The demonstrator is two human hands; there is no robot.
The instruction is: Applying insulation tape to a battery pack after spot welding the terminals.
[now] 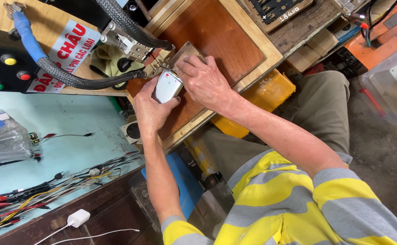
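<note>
1. While the person sits bent over the bench, the biggest thing in view is the pale blue table top (pixel 58 131) filling the left of the frame, with a tangle of red, black and yellow wires (pixel 35 193) spread across its lower left part.
2. Upper centre lies a reddish wooden board (pixel 221 38) with a lighter wood frame, and both hands work at its near left corner.
3. A yellow box (pixel 271 90) sits under the board's edge, right of centre.
4. At upper left stands a black control box (pixel 3 59) with red, yellow and green buttons, and two thick braided cables (pixel 80 81) run from there toward the hands.
5. The left hand (pixel 151 111), centre of the frame, is curled around a small white pack (pixel 166 85), fingers closed on its sides, holding it up against the metal head (pixel 139 50) where the cables end.
6. The right hand (pixel 205 84), just right of the pack, is half closed, its fingertips pressing on the pack's top end; whether it pinches anything I cannot tell.
7. A small white charger plug (pixel 78 218) lies at the bottom left on the dark table edge.
</note>
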